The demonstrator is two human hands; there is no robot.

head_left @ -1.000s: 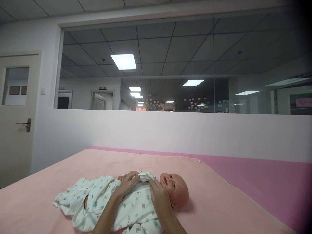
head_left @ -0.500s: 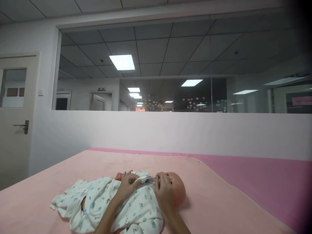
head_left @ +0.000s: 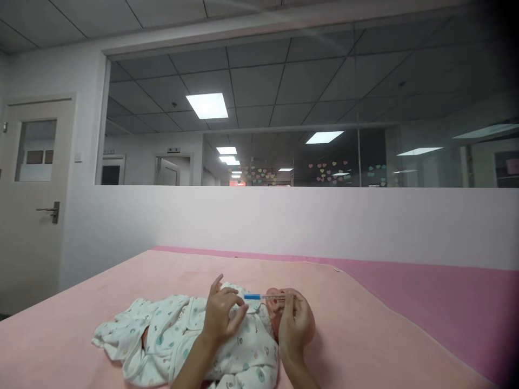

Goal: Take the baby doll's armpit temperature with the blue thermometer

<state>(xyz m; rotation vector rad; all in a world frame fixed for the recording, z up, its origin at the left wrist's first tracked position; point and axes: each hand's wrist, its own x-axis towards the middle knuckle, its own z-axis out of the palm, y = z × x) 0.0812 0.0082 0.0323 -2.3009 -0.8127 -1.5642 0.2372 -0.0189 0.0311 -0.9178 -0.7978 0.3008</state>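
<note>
A thin clear thermometer (head_left: 270, 296) with a blue end (head_left: 252, 296) lies level above the doll's chest and face. My right hand (head_left: 295, 323) pinches its clear end between thumb and fingers, in front of the doll's head (head_left: 308, 319). Just left of the blue end is my left hand (head_left: 222, 313), its fingers apart and holding nothing that I can see. Beneath both hands the baby doll lies with its head to the right, dressed in a white patterned outfit (head_left: 253, 346). My right hand hides part of the doll's face.
A peach-pink cover (head_left: 365, 335) spreads under the doll, over a brighter pink surface (head_left: 438, 286) at the back and right. Behind it stands a white wall (head_left: 324, 221) with a long window (head_left: 259, 81). A door (head_left: 36, 237) is at the left.
Both hands have lifted from the doll's collar area. The thermometer now shows plainly in my right hand, which has moved right. My left hand has risen off the outfit with its fingers spread.
</note>
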